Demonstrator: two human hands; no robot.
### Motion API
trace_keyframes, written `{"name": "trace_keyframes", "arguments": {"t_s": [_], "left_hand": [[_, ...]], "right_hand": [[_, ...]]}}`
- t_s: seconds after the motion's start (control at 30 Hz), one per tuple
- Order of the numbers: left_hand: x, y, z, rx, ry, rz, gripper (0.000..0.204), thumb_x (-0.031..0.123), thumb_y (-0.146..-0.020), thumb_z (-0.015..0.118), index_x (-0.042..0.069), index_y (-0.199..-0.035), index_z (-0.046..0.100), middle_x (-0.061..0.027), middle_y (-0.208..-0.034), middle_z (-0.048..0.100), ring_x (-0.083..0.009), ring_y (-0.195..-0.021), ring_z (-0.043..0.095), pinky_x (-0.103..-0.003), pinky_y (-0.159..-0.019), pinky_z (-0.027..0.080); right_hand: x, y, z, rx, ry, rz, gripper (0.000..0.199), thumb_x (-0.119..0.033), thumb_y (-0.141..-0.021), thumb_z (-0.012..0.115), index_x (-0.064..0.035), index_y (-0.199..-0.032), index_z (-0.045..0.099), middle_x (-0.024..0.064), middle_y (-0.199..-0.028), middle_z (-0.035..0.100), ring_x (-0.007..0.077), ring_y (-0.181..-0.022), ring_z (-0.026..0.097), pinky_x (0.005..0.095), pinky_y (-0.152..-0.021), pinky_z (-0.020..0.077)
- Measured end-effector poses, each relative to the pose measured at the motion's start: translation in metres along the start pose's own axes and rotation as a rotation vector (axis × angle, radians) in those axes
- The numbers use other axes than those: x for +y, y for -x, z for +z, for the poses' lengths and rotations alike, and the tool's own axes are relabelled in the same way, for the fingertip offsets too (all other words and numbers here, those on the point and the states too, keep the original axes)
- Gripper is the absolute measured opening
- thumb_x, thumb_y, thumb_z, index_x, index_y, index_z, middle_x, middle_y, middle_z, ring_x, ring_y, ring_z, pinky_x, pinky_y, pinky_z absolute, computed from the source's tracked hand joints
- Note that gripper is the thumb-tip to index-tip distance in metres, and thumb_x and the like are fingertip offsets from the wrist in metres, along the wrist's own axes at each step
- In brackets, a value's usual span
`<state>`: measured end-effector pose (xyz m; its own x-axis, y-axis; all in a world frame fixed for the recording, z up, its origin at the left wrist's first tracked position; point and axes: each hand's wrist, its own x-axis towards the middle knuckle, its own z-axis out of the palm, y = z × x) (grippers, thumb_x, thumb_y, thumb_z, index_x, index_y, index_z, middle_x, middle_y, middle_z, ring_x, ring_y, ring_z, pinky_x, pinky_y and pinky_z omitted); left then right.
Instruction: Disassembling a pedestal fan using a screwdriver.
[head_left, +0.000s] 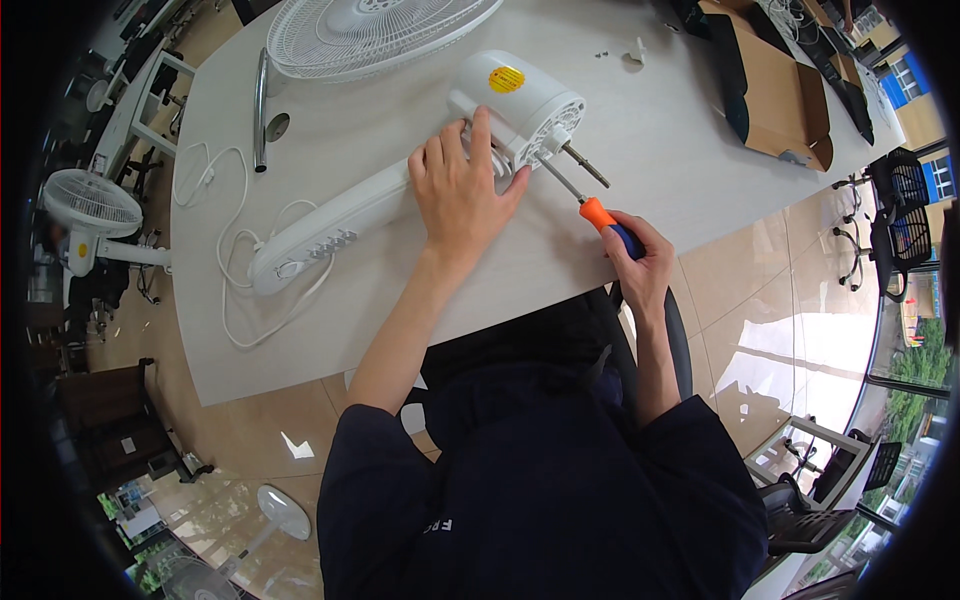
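A white fan body lies on its side on the table, its motor head [520,90] bearing a round yellow sticker and its control column [320,240] reaching to the lower left. My left hand [460,190] grips it where head and column meet, index finger along the housing and thumb at the front rim. In my right hand [640,255] is an orange-and-blue screwdriver [597,212]. Its tip meets the front face of the motor head, beside the metal shaft [587,165]; the exact contact point is too small to make out.
A white fan grille [380,35] lies at the table's far edge, with a metal tube [262,110] to its left. The white cord [228,285] loops at left. Small screws [601,54] and a white plastic part [636,55] lie beyond the head. An open cardboard box [775,95] stands far right.
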<state>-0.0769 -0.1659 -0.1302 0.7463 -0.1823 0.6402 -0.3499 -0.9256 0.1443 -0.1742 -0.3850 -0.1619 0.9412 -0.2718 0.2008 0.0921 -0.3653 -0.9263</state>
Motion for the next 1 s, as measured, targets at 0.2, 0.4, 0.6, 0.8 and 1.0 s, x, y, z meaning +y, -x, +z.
{"name": "trace_keyframes", "arguments": {"t_s": [0.2, 0.4, 0.6, 0.8, 1.0], "left_hand": [[0.001, 0.001, -0.001, -0.012, 0.001, 0.000, 0.078, 0.043, -0.073, 0.086, 0.008, -0.136, 0.057, -0.0071, -0.114, 0.061, -0.0255, -0.103, 0.056, -0.042, -0.093, 0.039], [0.001, 0.000, -0.001, 0.002, 0.006, 0.013, 0.077, 0.042, -0.073, 0.085, 0.006, -0.136, 0.057, -0.0099, -0.113, 0.059, -0.0254, -0.101, 0.055, -0.043, -0.094, 0.040], [0.000, 0.000, 0.000, -0.004, 0.018, 0.023, 0.077, 0.042, -0.074, 0.084, 0.006, -0.136, 0.057, -0.0098, -0.113, 0.059, -0.0252, -0.102, 0.055, -0.043, -0.095, 0.040], [-0.001, 0.001, -0.001, 0.005, 0.029, 0.028, 0.077, 0.042, -0.074, 0.084, 0.005, -0.136, 0.056, -0.0093, -0.113, 0.059, -0.0247, -0.101, 0.055, -0.043, -0.095, 0.040], [0.000, 0.002, 0.000, -0.011, 0.025, 0.026, 0.077, 0.041, -0.074, 0.084, 0.005, -0.136, 0.057, -0.0092, -0.112, 0.059, -0.0247, -0.101, 0.055, -0.043, -0.094, 0.040]], "right_hand": [[-0.007, 0.001, 0.000, 0.026, -0.037, 0.062, 0.023, -0.010, -0.087, 0.073, 0.0020, -0.107, 0.074, 0.0077, -0.085, 0.072, 0.0116, -0.076, 0.063, 0.0260, -0.073, 0.0511], [-0.004, -0.001, 0.001, 0.020, -0.019, 0.039, 0.023, -0.010, -0.088, 0.073, 0.0018, -0.108, 0.074, 0.0088, -0.085, 0.072, 0.0129, -0.076, 0.064, 0.0267, -0.074, 0.0512], [-0.013, 0.000, 0.001, 0.024, 0.048, -0.041, 0.023, -0.009, -0.087, 0.074, 0.0020, -0.107, 0.074, 0.0098, -0.087, 0.072, 0.0156, -0.077, 0.065, 0.0278, -0.075, 0.0517], [-0.007, 0.001, 0.002, 0.021, 0.018, -0.031, 0.024, -0.009, -0.086, 0.074, 0.0015, -0.108, 0.074, 0.0101, -0.088, 0.073, 0.0159, -0.078, 0.066, 0.0281, -0.075, 0.0519], [-0.006, 0.001, 0.002, 0.040, 0.025, -0.058, 0.024, -0.008, -0.086, 0.074, 0.0009, -0.108, 0.075, 0.0103, -0.088, 0.073, 0.0165, -0.078, 0.067, 0.0286, -0.075, 0.0524]]}}
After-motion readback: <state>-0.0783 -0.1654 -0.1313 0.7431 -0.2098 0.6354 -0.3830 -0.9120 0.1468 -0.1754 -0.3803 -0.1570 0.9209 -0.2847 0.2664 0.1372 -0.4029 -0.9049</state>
